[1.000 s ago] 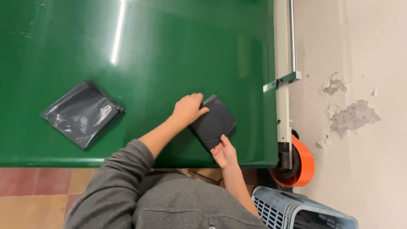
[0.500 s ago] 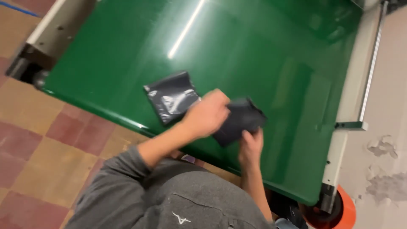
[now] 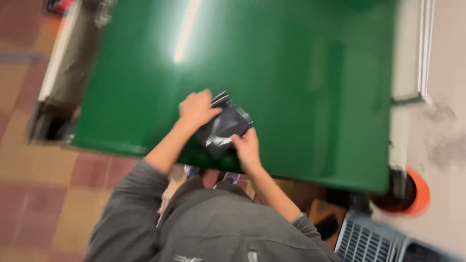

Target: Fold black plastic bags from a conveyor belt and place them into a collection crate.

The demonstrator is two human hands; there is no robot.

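The view is blurred by motion. A shiny black plastic bag (image 3: 227,127) lies on the green table (image 3: 301,73), close to its near edge. My left hand (image 3: 196,109) covers the bag's far left corner, fingers curled over it. Gripping the bag's near right edge is my right hand (image 3: 246,148). Both grey sleeves reach up from the bottom of the picture. Only one black bag shows, and whether another lies under it cannot be told.
An orange wheel (image 3: 418,194) sits under the table's right corner, by a grey slatted crate (image 3: 374,240) on the floor. A white frame rail (image 3: 407,73) runs along the table's right side. A metal frame (image 3: 63,68) and tiled floor lie to the left.
The head camera has swung and the picture has blurred. The separate black bag seen lying to the left earlier no longer shows apart; both hands are now on one black bag.
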